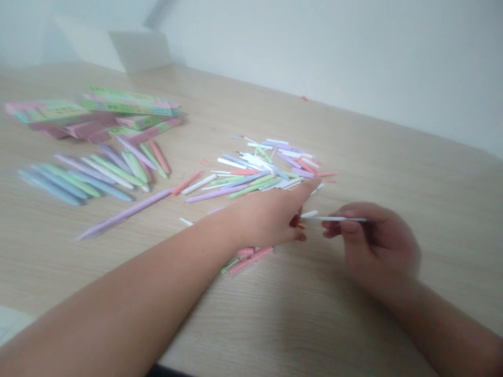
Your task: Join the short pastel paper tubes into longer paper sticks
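Observation:
A thin white stick, like a pen refill (334,219), is pinched between the thumb and fingers of my right hand (383,243), just above the table. My left hand (271,217) reaches across the near side of a heap of pastel pen parts (255,170). Its index finger is stretched out and its thumb stands apart, while the other fingers are mostly hidden. The stick's left end comes close to the left fingers; whether they touch is unclear. A short white piece (310,214) shows beside them. Pink and green pieces (251,260) lie below my left wrist.
Several pastel pens (98,173) lie in a row at the left, with a long purple pen (126,212) nearer me. Behind them are stacked green and pink cartons (129,102). A white box (141,50) stands at the back against the wall.

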Motion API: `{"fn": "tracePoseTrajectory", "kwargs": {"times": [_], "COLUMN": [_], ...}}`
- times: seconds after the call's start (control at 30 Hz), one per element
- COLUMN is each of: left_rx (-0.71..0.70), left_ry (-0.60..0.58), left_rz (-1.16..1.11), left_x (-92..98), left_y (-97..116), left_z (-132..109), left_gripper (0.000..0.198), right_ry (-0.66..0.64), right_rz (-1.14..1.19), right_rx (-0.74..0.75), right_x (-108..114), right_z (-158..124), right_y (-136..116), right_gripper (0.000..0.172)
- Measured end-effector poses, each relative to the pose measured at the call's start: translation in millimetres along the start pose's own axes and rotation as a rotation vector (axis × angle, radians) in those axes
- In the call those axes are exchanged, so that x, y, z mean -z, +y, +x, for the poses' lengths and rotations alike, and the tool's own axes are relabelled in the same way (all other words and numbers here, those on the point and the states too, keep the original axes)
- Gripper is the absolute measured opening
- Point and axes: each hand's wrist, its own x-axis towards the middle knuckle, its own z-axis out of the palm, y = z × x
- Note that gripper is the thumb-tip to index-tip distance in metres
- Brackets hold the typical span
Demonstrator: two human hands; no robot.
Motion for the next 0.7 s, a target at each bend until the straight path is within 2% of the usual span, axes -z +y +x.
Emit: {"fn": "tracePoseTrajectory", "kwargs": {"times": [0.37, 0.7], "left_rx": [0.046, 0.040], "left_ry": [-0.015, 0.003], "left_rz": [0.033, 0.038], "left_x": [3.0, -2.5], "left_y": [2.3, 1.6], "left_z": [-0.3, 1.3], "left_gripper": [0.095, 0.094], "right_ry": [0.160, 0.004], "right_rz": [0.275, 0.252], "right_rx": [-0.030, -0.069], "right_x": [-0.8, -5.5], "right_z": [1.3, -2.9], "right_y": [-13.3, -3.0], "right_gripper": [0.011, 0.012]}}
